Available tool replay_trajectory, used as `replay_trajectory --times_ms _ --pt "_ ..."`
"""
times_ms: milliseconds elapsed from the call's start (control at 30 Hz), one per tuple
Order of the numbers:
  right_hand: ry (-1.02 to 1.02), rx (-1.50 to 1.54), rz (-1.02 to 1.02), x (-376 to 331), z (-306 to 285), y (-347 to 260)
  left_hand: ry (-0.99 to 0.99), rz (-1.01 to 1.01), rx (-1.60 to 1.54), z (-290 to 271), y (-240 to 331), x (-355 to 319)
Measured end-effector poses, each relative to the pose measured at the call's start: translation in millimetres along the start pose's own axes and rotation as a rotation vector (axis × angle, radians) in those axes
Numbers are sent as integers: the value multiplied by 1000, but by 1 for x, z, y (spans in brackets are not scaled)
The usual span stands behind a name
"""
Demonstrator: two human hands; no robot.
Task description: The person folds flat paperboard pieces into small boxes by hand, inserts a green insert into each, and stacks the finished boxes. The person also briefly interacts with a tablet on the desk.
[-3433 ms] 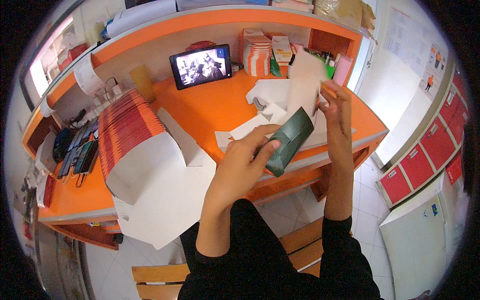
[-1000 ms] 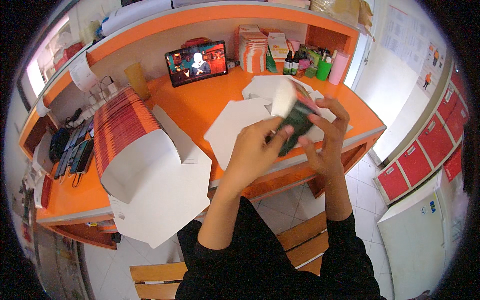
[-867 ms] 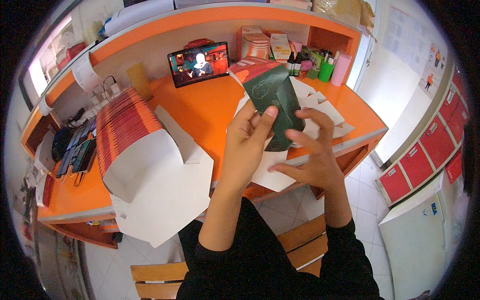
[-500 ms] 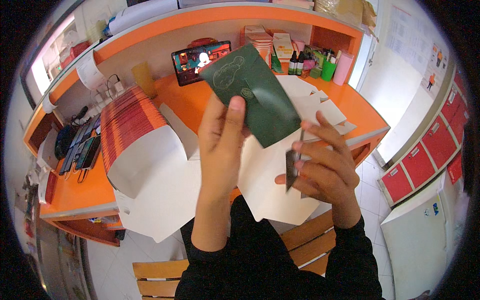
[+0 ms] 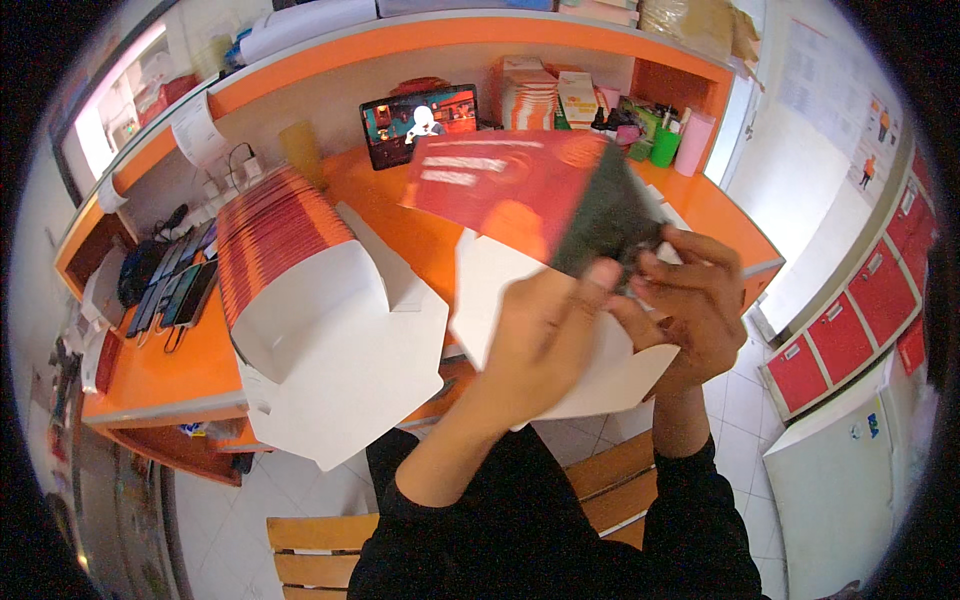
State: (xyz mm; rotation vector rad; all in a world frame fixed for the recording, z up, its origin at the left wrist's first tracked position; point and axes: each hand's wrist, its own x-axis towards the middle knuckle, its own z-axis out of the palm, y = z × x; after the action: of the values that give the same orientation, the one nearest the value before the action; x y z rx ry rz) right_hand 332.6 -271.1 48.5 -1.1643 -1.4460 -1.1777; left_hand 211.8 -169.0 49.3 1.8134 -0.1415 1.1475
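Note:
A dark green flat pouch [image 5: 608,212], blurred by motion, is held up between my hands, tilted and partly hidden by fingers. My left hand [image 5: 550,325] has its thumb and fingers closed on the pouch's lower edge. Curled against its lower right side is my right hand [image 5: 695,305]; what lies between those fingers is hidden. Behind the pouch spreads a red printed panel [image 5: 490,190] with orange patches. Whether it belongs to the white cardboard box [image 5: 482,300] under my hands, I cannot tell.
At left, a stack of red-orange printed cartons [image 5: 285,240] has an opened white flap [image 5: 350,385]. Phones [image 5: 180,290] lie on the orange desk [image 5: 160,375]. A lit tablet [image 5: 420,125] stands at the back, and cups [image 5: 693,143] at the back right. A wooden slatted seat [image 5: 320,535] is below.
The green pouch has swung right and down toward my right hand, and both hands have come together. The red panel now shows. The dark flat piece in my right fingers is hidden.

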Motion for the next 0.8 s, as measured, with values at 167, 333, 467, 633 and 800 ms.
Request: replay_trajectory --times_ms 167,333,467,633,800 --pt "-38 191 418 -8 -25 15 -404 390 271 15 -8 5" --pt "-65 533 764 -6 -7 -7 -246 452 624 3 24 -20" --pt "-454 583 652 -22 37 -2 -307 175 642 -68 66 -79" --pt "-822 749 716 3 103 -31 423 -401 944 -167 74 -128" --pt "-778 593 667 10 149 -54 185 -511 883 -247 26 -135"
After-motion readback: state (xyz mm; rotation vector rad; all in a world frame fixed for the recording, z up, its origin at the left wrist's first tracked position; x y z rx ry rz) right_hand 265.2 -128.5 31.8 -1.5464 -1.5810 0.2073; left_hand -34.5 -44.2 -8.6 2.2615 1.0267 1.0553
